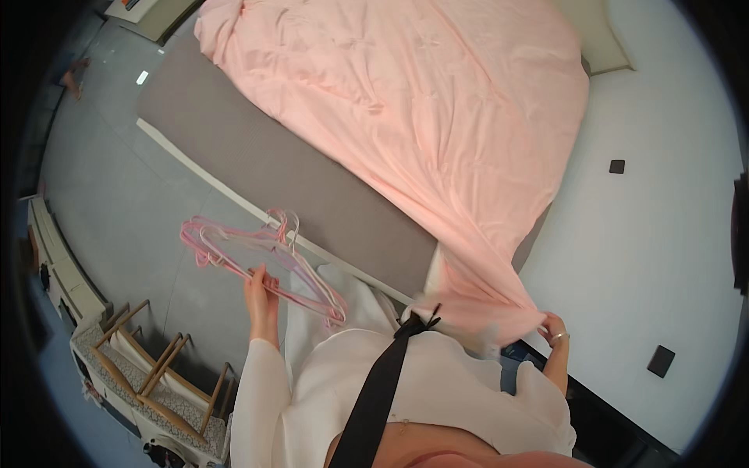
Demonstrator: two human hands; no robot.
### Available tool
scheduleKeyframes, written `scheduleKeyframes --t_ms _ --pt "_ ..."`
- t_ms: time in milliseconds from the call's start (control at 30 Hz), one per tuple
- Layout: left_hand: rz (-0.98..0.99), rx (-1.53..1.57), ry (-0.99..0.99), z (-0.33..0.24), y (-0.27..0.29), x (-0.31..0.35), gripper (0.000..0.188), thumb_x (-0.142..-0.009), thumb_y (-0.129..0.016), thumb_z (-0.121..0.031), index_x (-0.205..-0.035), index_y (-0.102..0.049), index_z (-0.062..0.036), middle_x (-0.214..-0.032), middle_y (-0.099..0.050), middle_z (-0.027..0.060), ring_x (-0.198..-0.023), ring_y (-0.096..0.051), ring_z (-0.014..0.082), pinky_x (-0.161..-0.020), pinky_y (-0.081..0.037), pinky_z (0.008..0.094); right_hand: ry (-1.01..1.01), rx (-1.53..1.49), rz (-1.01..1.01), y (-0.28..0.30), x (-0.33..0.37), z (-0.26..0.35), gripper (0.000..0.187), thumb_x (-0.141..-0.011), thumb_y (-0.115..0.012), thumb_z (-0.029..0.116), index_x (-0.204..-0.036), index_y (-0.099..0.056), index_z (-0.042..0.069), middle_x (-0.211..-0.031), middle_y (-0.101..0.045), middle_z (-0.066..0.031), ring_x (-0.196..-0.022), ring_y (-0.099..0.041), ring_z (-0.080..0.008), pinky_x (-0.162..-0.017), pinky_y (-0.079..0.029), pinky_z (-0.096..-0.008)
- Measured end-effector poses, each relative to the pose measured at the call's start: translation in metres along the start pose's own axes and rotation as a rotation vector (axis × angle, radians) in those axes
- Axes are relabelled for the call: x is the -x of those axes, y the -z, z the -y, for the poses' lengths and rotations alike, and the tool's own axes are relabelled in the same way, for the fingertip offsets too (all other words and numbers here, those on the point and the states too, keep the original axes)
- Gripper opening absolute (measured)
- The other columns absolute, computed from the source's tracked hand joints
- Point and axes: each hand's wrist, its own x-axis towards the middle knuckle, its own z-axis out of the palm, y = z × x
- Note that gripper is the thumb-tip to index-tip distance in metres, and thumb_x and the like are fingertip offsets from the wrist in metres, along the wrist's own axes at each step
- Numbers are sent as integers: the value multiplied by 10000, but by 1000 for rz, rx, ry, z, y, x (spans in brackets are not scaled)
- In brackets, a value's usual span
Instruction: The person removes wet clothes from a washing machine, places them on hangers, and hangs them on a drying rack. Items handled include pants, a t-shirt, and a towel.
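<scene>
My left hand (263,293) is closed round the lower bars of several pink and white clothes hangers (328,300), held beside the near edge of the bed. Their hooks point up and away from me. At the right, my right hand (554,326) grips a corner of the pink duvet (468,140) and draws it out toward me, off the bed's near right corner. The cloth runs in long folds from that corner to the wide part spread over the bed. Some of the cloth near my waist is blurred.
A grey mattress (273,156) with a pale bed frame edge (211,179) lies under the duvet. The white wall (647,234) stands close on the right. At the lower left is a wooden chair (156,366) near a cabinet (74,265). Grey tiled floor (109,195) extends left.
</scene>
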Motion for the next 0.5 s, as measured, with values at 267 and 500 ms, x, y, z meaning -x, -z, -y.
scheduleKeyframes --t_ms 267,500 --pt "-100 -13 -132 -38 -24 27 224 -870 -558 -117 -720 -394 -144 -554 -355 -39 -513 -364 80 -591 -365 269 625 515 -343 -174 -127 62 540 -697 -614 92 -1216 -487 17 -1217 -484 -229 -1171 -430 -350 -1005 -342 -393" --pt "-208 -14 -258 -48 -20 58 255 -877 -566 -130 -702 -381 -146 -546 -338 -47 -480 -322 66 -520 -328 245 1103 614 115 -430 -98 183 503 -721 -628 91 -1206 -501 53 -1406 -231 -188 -1064 -516 -304 -896 -453 -365"
